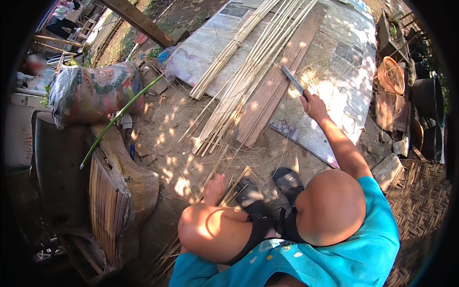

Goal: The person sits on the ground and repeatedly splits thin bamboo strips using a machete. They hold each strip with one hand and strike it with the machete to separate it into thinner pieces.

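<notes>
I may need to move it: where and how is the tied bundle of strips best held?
Probably hold the tied bundle at its tie, from above and the left: there its slender strips are gathered, while loose strips crowd its right.

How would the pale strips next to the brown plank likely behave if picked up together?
The pale strips would probably flex, being very long and thin. Each is likely light, given how slim it looks. Lifted together, they might splay apart: their near ends fan unevenly beside the brown plank.
</notes>
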A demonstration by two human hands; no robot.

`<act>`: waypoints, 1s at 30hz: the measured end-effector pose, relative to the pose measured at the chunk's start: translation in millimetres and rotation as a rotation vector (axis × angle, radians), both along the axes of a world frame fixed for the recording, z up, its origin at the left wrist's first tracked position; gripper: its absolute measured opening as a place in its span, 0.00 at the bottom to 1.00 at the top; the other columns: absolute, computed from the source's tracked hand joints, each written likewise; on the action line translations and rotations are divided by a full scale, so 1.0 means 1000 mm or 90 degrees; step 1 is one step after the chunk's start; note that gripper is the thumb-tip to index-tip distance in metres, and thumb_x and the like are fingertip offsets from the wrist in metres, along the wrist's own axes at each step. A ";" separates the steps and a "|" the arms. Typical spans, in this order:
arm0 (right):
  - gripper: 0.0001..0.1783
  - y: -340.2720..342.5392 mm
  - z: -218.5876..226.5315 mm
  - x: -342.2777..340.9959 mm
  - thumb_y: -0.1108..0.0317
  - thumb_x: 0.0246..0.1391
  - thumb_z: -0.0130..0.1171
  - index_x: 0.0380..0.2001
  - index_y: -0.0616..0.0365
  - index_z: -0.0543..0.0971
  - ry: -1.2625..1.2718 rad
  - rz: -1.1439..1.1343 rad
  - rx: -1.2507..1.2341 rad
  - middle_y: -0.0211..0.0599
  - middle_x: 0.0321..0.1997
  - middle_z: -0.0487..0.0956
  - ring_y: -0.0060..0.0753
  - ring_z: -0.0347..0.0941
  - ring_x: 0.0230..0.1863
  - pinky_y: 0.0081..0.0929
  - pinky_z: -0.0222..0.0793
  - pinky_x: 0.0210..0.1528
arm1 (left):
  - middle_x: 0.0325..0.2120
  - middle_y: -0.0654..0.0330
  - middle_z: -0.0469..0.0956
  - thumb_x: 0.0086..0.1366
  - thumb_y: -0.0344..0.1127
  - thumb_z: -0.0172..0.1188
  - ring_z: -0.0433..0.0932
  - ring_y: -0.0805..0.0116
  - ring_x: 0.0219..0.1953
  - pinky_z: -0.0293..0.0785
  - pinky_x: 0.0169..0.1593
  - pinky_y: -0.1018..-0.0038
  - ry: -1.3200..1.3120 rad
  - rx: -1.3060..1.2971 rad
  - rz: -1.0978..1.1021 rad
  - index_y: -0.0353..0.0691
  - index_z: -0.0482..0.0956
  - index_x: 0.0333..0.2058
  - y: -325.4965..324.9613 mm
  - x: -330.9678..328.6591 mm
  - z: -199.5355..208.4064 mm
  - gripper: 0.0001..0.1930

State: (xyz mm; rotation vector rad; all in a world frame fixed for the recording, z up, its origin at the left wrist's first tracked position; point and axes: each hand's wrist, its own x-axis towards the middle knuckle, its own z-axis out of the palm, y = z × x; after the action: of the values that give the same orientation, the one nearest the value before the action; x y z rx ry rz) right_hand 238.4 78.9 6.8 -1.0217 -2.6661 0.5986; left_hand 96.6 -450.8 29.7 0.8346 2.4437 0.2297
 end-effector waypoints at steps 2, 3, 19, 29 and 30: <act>0.20 0.034 0.012 -0.011 0.52 0.71 0.52 0.48 0.59 0.76 -0.015 -0.028 0.050 0.57 0.28 0.80 0.67 0.79 0.31 0.58 0.73 0.33 | 0.27 0.32 0.79 0.80 0.51 0.41 0.80 0.29 0.32 0.74 0.38 0.40 0.034 0.040 0.007 0.36 0.75 0.36 -0.028 -0.004 -0.014 0.24; 0.20 0.022 0.013 -0.013 0.52 0.70 0.52 0.49 0.59 0.76 -0.008 -0.017 0.040 0.58 0.28 0.80 0.68 0.79 0.31 0.58 0.73 0.33 | 0.28 0.33 0.80 0.80 0.52 0.41 0.80 0.29 0.33 0.73 0.38 0.41 -0.004 0.074 0.007 0.36 0.76 0.35 -0.024 -0.010 -0.013 0.25; 0.23 -0.128 0.008 -0.017 0.51 0.69 0.56 0.60 0.49 0.74 0.036 0.238 -0.086 0.53 0.35 0.81 0.64 0.81 0.36 0.53 0.78 0.40 | 0.18 0.55 0.74 0.77 0.56 0.50 0.77 0.64 0.25 0.72 0.33 0.64 -0.417 0.174 0.268 0.35 0.81 0.28 -0.004 -0.037 -0.016 0.29; 0.21 -0.154 0.025 -0.019 0.52 0.70 0.55 0.58 0.52 0.78 0.021 0.391 -0.091 0.55 0.33 0.82 0.65 0.81 0.36 0.52 0.79 0.43 | 0.17 0.61 0.74 0.77 0.53 0.53 0.71 0.71 0.23 0.69 0.30 0.68 -0.332 0.204 0.258 0.36 0.81 0.29 -0.028 -0.031 -0.029 0.26; 0.21 -0.142 0.023 -0.009 0.52 0.70 0.55 0.58 0.52 0.78 0.008 0.379 -0.065 0.55 0.33 0.82 0.66 0.81 0.36 0.53 0.79 0.43 | 0.17 0.61 0.74 0.77 0.53 0.54 0.71 0.71 0.22 0.69 0.30 0.68 -0.301 0.201 0.235 0.36 0.81 0.30 -0.040 -0.027 -0.028 0.25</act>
State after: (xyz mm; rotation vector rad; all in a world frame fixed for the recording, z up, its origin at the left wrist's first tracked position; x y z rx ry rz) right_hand 229.2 -63.2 29.6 -0.2153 -2.9450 0.8463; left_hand 69.6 -490.5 1.4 0.3797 2.1119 0.8636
